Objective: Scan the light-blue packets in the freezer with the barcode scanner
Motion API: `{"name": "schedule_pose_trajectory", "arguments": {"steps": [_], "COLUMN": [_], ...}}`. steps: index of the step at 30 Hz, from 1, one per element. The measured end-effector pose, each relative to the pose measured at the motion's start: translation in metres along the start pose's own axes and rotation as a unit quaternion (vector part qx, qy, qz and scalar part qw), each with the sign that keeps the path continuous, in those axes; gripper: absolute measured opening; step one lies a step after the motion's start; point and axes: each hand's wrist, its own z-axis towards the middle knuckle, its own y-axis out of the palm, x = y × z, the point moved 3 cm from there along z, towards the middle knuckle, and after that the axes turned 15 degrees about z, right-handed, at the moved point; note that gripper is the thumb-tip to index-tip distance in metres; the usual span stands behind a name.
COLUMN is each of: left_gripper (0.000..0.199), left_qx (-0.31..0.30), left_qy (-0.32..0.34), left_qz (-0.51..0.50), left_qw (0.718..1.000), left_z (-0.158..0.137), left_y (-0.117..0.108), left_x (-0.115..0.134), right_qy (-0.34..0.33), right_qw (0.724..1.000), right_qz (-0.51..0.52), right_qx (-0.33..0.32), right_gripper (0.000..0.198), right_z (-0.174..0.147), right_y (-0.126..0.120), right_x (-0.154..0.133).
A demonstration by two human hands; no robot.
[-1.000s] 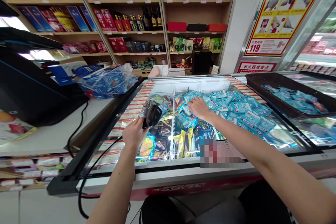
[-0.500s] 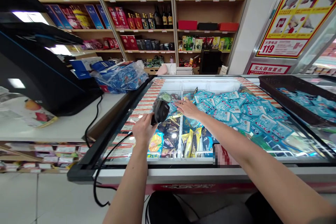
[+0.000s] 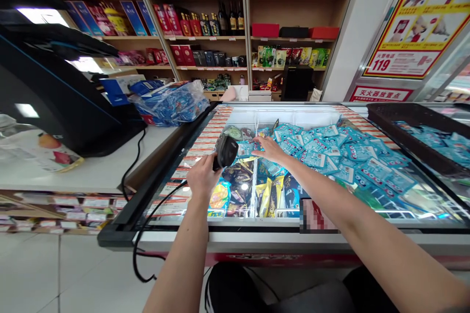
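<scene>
My left hand point(image 3: 201, 174) is wrapped round the handle of a black barcode scanner point(image 3: 226, 150), whose head points to the right, above the glass top of a chest freezer. Just right of the scanner lies a small blue packet point(image 3: 245, 149), partly covered by it. Close to that packet, my right hand point(image 3: 270, 149) is stretched out with fingers apart and nothing visibly gripped. A broad pile of similar blue packets point(image 3: 323, 146) spreads over the glass to the right of my right hand.
A dark brown tray point(image 3: 385, 120) with more blue packets stands at the right. On the left counter point(image 3: 110, 156) are a black terminal point(image 3: 55, 93) and a plastic bag of blue packs point(image 3: 172, 102). The scanner's cable point(image 3: 137, 244) hangs over the freezer's front edge point(image 3: 257, 243).
My right hand has shifted slightly right, and its fingers have spread away from the small blue packet by the scanner. My left hand keeps the scanner in nearly the same place.
</scene>
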Motion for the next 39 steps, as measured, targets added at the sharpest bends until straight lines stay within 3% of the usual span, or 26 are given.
{"name": "schedule_pose_trajectory", "arguments": {"steps": [4, 9, 15, 39], "left_gripper": [0.036, 0.036, 0.034, 0.034], "left_qx": [-0.006, -0.014, -0.02, -0.015], "left_qy": [0.013, 0.043, 0.091, 0.178], "left_qz": [0.0, -0.017, -0.033, -0.025], "left_qw": [1.0, 0.999, 0.995, 0.984], "left_z": [0.001, 0.002, 0.001, 0.0], "left_y": [0.0, -0.001, -0.001, 0.003], "left_x": [0.001, 0.004, 0.011, 0.019], "right_qy": [0.027, 0.061, -0.03, -0.03], "right_qw": [0.999, 0.995, 0.985, 0.981], "right_qz": [0.036, 0.066, 0.132, 0.167], "right_qx": [-0.023, 0.037, 0.104, 0.097], "right_gripper": [0.078, 0.064, 0.054, 0.052], "right_z": [0.0, -0.004, -0.016, -0.022], "right_y": [-0.004, -0.015, -0.019, -0.02], "right_x": [0.007, 0.019, 0.018, 0.011]}}
